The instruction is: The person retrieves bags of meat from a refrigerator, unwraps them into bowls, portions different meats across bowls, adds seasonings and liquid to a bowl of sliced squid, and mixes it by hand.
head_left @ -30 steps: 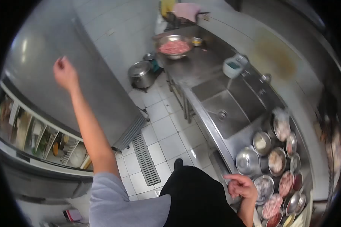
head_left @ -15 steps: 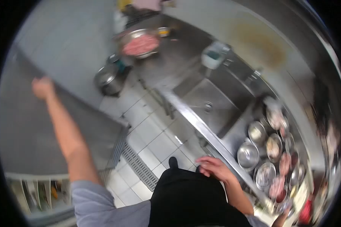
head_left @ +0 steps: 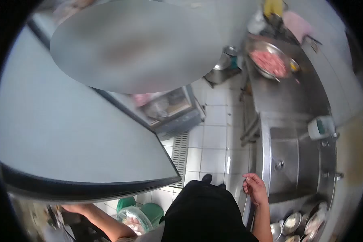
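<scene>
A large refrigerator door [head_left: 80, 145] stands swung open on the left, its pale inner face and dark seal toward me. My left hand [head_left: 72, 207] is at the door's near edge, on its outer side; the door's edge covers most of its fingers, and it appears to be gripping the door. Beyond the door, the open refrigerator [head_left: 177, 129] shows bagged items and something pink inside, partly behind a blurred oval patch. Over the front edge of the sink counter hovers my right hand [head_left: 256, 188], fingers loosely bent and apart, holding nothing.
A metal bowl [head_left: 266, 74] of pink raw meat rests on the steel counter [head_left: 286, 94], beyond the sink [head_left: 284, 169]. Several small bowls [head_left: 292, 222] line the lower right. A bagged tub [head_left: 135, 220] stands at lower left. A drain grate [head_left: 180, 155] crosses the tiled floor.
The refrigerator door has swung open toward me, exposing its inside. My left hand has come back and down with it. My view has turned left; the right hand stays empty.
</scene>
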Demonstrator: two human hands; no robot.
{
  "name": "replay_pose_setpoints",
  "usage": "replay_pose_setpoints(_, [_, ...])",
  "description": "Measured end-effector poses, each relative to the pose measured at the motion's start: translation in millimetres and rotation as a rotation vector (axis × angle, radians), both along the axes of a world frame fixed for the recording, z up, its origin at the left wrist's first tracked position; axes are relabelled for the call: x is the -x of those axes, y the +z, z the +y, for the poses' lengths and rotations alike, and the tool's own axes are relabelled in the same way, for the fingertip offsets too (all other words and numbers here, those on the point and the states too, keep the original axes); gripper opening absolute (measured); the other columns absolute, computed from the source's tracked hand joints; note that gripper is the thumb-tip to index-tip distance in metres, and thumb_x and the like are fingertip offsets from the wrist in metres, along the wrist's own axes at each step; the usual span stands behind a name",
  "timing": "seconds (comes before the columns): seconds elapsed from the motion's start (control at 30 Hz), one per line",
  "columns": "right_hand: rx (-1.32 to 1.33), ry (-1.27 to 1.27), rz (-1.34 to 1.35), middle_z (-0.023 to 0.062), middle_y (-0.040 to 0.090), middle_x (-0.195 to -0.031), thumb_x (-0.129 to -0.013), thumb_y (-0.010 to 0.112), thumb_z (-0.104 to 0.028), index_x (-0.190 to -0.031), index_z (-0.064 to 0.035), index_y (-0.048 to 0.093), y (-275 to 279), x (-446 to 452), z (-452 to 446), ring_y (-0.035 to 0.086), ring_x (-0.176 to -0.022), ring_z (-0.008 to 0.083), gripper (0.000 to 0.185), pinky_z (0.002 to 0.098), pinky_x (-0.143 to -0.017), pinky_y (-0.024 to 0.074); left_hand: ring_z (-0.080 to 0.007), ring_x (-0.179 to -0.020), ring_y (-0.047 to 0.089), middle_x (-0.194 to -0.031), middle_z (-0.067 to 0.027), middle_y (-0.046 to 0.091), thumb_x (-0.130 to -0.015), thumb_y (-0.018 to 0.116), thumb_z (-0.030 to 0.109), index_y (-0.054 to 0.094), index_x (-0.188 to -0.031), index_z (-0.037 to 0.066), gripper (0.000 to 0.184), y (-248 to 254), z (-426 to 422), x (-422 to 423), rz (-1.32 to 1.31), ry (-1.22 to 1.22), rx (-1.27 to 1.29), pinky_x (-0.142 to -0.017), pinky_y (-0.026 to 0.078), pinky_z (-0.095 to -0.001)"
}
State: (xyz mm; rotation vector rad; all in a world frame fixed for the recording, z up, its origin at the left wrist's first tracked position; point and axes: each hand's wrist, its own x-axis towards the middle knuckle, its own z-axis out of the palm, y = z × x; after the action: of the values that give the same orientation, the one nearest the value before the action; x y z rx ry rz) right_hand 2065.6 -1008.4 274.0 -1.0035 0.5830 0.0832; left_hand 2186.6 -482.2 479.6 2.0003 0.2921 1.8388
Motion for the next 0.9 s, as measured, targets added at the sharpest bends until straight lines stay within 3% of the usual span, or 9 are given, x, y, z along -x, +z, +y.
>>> replay_pose_setpoints(0.03, [0.010, 0.049, -0.032, 0.0036, 0.058, -0.074, -0.092, 0.057, -0.016, -0.108, -0.0025, 0.060, 4, -12, 1, 0.052, -0.062, 0.0106, 0.021, 0.0239, -0.057, 0.0416, -0.0223, -0.102, 0.055, -0.120, -0.0142, 0.055, -0.098, 0.045, 0.028, 0.046, -0.127, -0.006, 0.045, 2, 7, 5, -0.090, -0.402, 0.608, -0.090, 0.047, -0.0368])
replay_pose_setpoints(0.07, [0.059, 0.135, -0.023, 0.0037, 0.059, -0.075, -0.093, 0.057, -0.015, -0.108, -0.0022, 0.060, 6, -23, 0, 0.052, -0.062, 0.0102, 0.021, 0.0237, -0.058, 0.0426, -0.0239, -0.102, 0.055, -0.122, -0.0124, 0.054, -0.098, 0.045, 0.029, 0.045, -0.129, -0.006, 0.047, 3, 14, 5, -0.181, -0.419, 0.706, -0.091, 0.046, -0.0375])
replay_pose_setpoints(0.27, [0.197, 0.380, -0.132, 0.0045, 0.063, -0.079, -0.093, 0.057, -0.015, -0.110, -0.0016, 0.061, 25, -55, 9, 0.055, -0.066, 0.0096, 0.021, 0.0239, -0.061, 0.0458, -0.0235, -0.107, 0.054, -0.122, -0.0148, 0.054, -0.099, 0.043, 0.032, 0.046, -0.130, -0.005, 0.048, 31, 20, 22, -0.278, -0.550, 0.686, -0.097, 0.042, -0.0367])
replay_pose_setpoints(0.33, [0.201, 0.423, -0.094, 0.0049, 0.063, -0.080, -0.094, 0.057, -0.015, -0.110, -0.0017, 0.061, 26, -54, 10, 0.055, -0.067, 0.0098, 0.021, 0.0241, -0.061, 0.0459, -0.0228, -0.114, 0.053, -0.128, -0.0128, 0.053, -0.100, 0.042, 0.027, 0.042, -0.136, -0.002, 0.046, 37, -5, 26, -0.199, -0.124, 0.276, -0.098, 0.041, -0.0326])
replay_pose_setpoints(0.37, [0.208, 0.432, -0.091, 0.0053, 0.064, -0.081, -0.094, 0.057, -0.016, -0.110, -0.0020, 0.061, 22, -53, 9, 0.056, -0.068, 0.0100, 0.022, 0.0244, -0.063, 0.0460, -0.0244, -0.113, 0.053, -0.126, -0.0167, 0.053, -0.099, 0.044, 0.020, 0.047, -0.128, -0.006, 0.039, 50, -40, 19, -0.273, 0.097, 0.184, -0.097, 0.042, -0.0336])
replay_pose_setpoints(0.4, [0.211, 0.431, -0.062, 0.0053, 0.064, -0.081, -0.094, 0.057, -0.016, -0.110, -0.0020, 0.061, 23, -51, 10, 0.056, -0.068, 0.0100, 0.022, 0.0244, -0.063, 0.0460, -0.0244, -0.113, 0.053, -0.126, -0.0167, 0.053, -0.099, 0.044, 0.020, 0.047, -0.128, -0.006, 0.039, 56, -47, 10, -0.245, 0.096, 0.192, -0.097, 0.042, -0.0336])
replay_pose_setpoints(0.47, [0.311, 0.393, -0.105, 0.0053, 0.064, -0.082, -0.094, 0.057, -0.016, -0.109, -0.0019, 0.061, 29, -49, 14, 0.057, -0.069, 0.0101, 0.021, 0.0248, -0.064, 0.0460, -0.0292, -0.109, 0.055, -0.118, -0.0226, 0.055, -0.095, 0.051, 0.015, 0.050, -0.117, -0.009, 0.032, 54, -57, -8, -0.602, 0.067, -0.312, -0.097, 0.045, -0.0372])
replay_pose_setpoints(0.57, [0.328, 0.353, -0.077, 0.0052, 0.064, -0.083, -0.094, 0.057, -0.015, -0.110, -0.0021, 0.060, 23, -45, 11, 0.057, -0.069, 0.0103, 0.021, 0.0247, -0.064, 0.0455, -0.0330, -0.106, 0.057, -0.112, -0.0252, 0.057, -0.092, 0.051, 0.007, 0.051, -0.108, -0.010, 0.024, 57, -72, -43, -0.674, -0.159, -0.441, -0.094, 0.047, -0.0400])
replay_pose_setpoints(0.9, [0.437, 0.266, 0.000, 0.0059, 0.065, -0.085, -0.094, 0.054, -0.010, -0.112, -0.0020, 0.058, 27, -91, 31, 0.059, -0.071, 0.0110, 0.021, 0.0247, -0.063, 0.0462, -0.0266, -0.101, 0.058, -0.111, -0.0192, 0.059, -0.091, 0.047, 0.001, 0.054, -0.108, -0.006, 0.020, 12, -98, -191, -0.372, -0.478, -0.001, -0.089, 0.048, -0.0375])
